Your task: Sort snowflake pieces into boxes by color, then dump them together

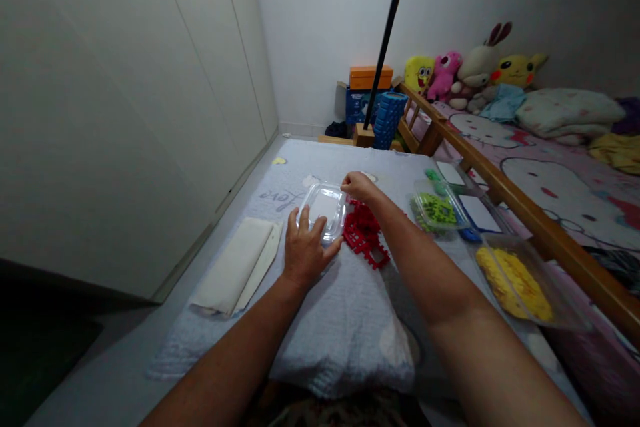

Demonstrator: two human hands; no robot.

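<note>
A clear plastic container [326, 201] lies on the cloth-covered surface in front of me. My left hand [306, 250] rests over its near left side, with its fingers spread apart and the thumb at the near right corner. My right hand [361, 187] is closed at the container's far right corner, the fingertips pinched together at the rim; what exactly they grip there is too small to make out. Red plastic interlocking pieces [364, 230] lie in a loose pile right of the container, partly hidden behind my right forearm.
A folded off-white packet [235, 265] lies on the left. To the right are a clear container with green pieces [437, 209] and a clear bag of yellow pieces [515, 283]. A wooden bed rail [505, 200] borders the right side; a black pole [387, 33] stands beyond.
</note>
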